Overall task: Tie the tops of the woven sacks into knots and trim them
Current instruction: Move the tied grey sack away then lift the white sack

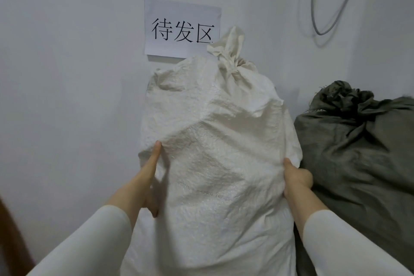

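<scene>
A full white woven sack stands upright against the wall in the middle of the view. Its top is tied in a knot with a tuft of fabric sticking up. My left hand lies flat against the sack's left side, thumb up and fingers behind the sack. On the right side my right hand pinches a fold of the sack's fabric. Both arms wear white sleeves.
A dark grey-green woven sack with a bunched, knotted top stands right beside the white one. A paper sign with black characters is stuck on the white wall. A grey cable hangs at the upper right.
</scene>
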`<state>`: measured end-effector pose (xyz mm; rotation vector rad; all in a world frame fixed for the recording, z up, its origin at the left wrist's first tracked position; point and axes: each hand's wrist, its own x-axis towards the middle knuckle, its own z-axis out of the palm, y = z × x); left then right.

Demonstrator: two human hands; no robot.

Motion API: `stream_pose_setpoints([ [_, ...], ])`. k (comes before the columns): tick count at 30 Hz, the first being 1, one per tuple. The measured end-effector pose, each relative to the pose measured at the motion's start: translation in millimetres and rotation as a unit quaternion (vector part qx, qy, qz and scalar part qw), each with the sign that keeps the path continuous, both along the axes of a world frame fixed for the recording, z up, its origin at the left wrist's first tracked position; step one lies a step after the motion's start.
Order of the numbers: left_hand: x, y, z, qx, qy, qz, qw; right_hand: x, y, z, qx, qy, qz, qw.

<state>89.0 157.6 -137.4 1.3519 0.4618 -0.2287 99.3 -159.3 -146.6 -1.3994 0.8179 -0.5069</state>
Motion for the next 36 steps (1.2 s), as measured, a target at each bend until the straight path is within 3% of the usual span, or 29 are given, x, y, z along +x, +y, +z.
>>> stream_pose_setpoints([
  [6, 4.8, -7.1, -13.2, 0.014, -0.046, -0.050, 0.998, 14.8, -0.4, 4.8, -0.097, 0.017, -0.070, 0.993],
  [10, 4.7, -21.8, -18.5, 0.027, -0.070, -0.042, 0.996, 25.7, -15.2, 22.8, -0.118, -0.027, -0.065, 0.991],
  [15, -1.4, -39.3, -30.8, 0.072, -0.079, -0.044, 0.993, 24.4, -36.6, 7.2, -0.133, -0.046, -0.002, 0.990],
  [19, -14.3, -46.9, -28.0, 0.120, -0.131, 0.049, 0.983, 10.7, -29.5, 25.0, -0.174, -0.016, 0.072, 0.982],
  [21, -25.0, -53.3, -16.6, 0.181, -0.173, 0.027, 0.968, -9.2, -14.6, 31.4, -0.278, -0.045, 0.096, 0.955],
  [23, -38.4, -64.7, -11.0, 0.249, -0.179, -0.039, 0.951, -31.4, 1.5, 23.6, -0.395, -0.061, 0.144, 0.905],
  [25, -49.7, -76.3, -14.7, 0.323, -0.164, -0.095, 0.927, -48.2, 15.4, 7.1, -0.447, -0.065, 0.204, 0.868],
  [29, -51.7, -95.0, -35.7, 0.389, -0.138, -0.093, 0.906, -51.2, 20.5, -21.6, -0.434, -0.028, 0.311, 0.845],
  [36, -52.6, -112.7, -59.5, 0.402, -0.149, -0.021, 0.903, -45.3, 5.5, -19.4, -0.406, -0.003, 0.369, 0.836],
])
